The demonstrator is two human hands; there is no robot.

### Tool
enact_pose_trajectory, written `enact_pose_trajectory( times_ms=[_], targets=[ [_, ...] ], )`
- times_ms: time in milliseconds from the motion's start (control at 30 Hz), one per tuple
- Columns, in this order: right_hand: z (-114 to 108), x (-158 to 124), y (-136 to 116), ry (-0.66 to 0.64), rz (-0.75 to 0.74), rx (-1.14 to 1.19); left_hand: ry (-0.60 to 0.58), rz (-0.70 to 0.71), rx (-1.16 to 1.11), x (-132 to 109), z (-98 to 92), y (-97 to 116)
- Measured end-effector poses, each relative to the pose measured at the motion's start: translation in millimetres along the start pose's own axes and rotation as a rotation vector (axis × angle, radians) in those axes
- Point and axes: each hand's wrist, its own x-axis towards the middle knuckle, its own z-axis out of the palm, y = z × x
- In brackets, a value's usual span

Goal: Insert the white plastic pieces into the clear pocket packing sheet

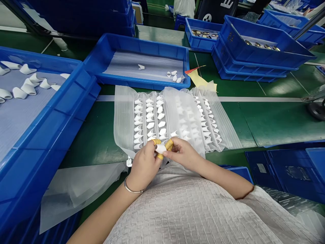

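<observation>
Close to my body, my left hand [147, 162] and my right hand [181, 152] meet around a small white curved piece [160, 148], hollow and open at one end. Fingers of both hands pinch it, and several fingertips wear yellow finger covers. Just beyond, a translucent wrapping sheet [124, 115] lies on the green bench, holding rows of similar white pieces [150, 117] in long pleats. One fold of the sheet [186, 112] covers the middle rows, which show faintly through it. The rows on the right [207, 122] lie uncovered.
A blue tray [142, 83] behind the sheet holds several loose white pieces. At left, a larger blue bin [76, 88] has more of them. Stacked blue bins [254, 64] with shiny metal parts stand back right. A yellow paper [199, 79] lies near the sheet; translucent film [83, 186] hangs front left.
</observation>
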Motion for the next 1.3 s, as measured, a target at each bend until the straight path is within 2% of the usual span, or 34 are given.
enact_pose_trajectory(
  times_ms=[100, 200, 300, 467, 567, 633, 733, 800, 900, 1033, 1100, 1167, 1300],
  targets=[
    [-1.7, 0.2, -3.9, -0.027, 0.008, -0.078, -0.095, -0.062, -0.122, 1.1, -0.8, 1.5],
    [-5.7, 1.2, -6.1, 0.038, -0.027, -0.034, -0.153, -0.032, -0.341, 0.4, 0.5, -0.3],
    [-9.6, 1.5, -4.9, 0.081, -0.042, 0.013, -0.104, 0.025, -0.469, -1.4, 1.8, -4.4],
    [-10.2, -2.8, -5.2, 0.030, -0.023, -0.161, -0.061, 0.034, -0.436, -1.4, 1.3, -7.9],
    [-9.6, -5.8, -8.5, -0.040, -0.034, -0.167, -0.017, 0.004, -0.446, 0.6, -0.2, -6.0],
    [-9.7, -6.8, -9.9, -0.074, -0.010, -0.079, -0.009, -0.027, -0.484, 2.1, -1.5, -4.7],
    [-10.4, -7.0, -10.6, -0.110, 0.054, 0.076, -0.014, -0.137, -0.588, 4.2, -2.8, -3.8],
    [-11.8, -7.2, -11.5, -0.115, 0.064, 0.099, -0.034, -0.200, -0.689, 4.8, -3.1, -3.7],
    [-16.1, -8.2, -14.5, -0.084, -0.023, -0.077, -0.056, -0.228, -0.817, 3.9, -2.7, -3.9],
    [-23.1, -10.0, -17.0, -0.019, -0.293, -0.564, -0.125, -0.198, -0.900, 1.5, -1.6, -4.0],
    [-25.1, -10.9, -15.9, -0.028, -0.414, -0.672, -0.165, -0.155, -0.889, 0.5, -0.9, -3.7],
    [-26.1, -11.5, -13.7, -0.015, -0.425, -0.652, -0.160, -0.126, -0.848, -0.5, -0.2, -3.7],
    [-27.7, -8.9, -8.8, 0.093, -0.201, -0.268, -0.126, -0.086, -0.777, -2.9, 1.6, -5.7]
  ],
)
